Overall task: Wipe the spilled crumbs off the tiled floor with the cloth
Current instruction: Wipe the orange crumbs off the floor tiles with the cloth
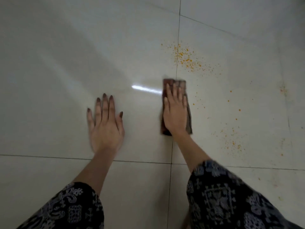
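A folded brown cloth [182, 84] lies flat on the pale tiled floor [69, 66], over a grout line. My right hand [175, 111] presses on it with straight fingers, covering most of it. Orange crumbs [186, 59] are scattered beyond the cloth, up and to the right. A thinner scatter of crumbs [234, 142] lies to the right of my right forearm. My left hand [105, 124] rests flat on the bare tile to the left, fingers spread, holding nothing.
Dark grout lines [177, 47] cross the glossy tiles. A bright light reflection [145, 89] streaks the floor just left of the cloth. My patterned dark sleeves [231, 200] fill the lower corners. A faint stain [283, 89] marks the tile at the far right.
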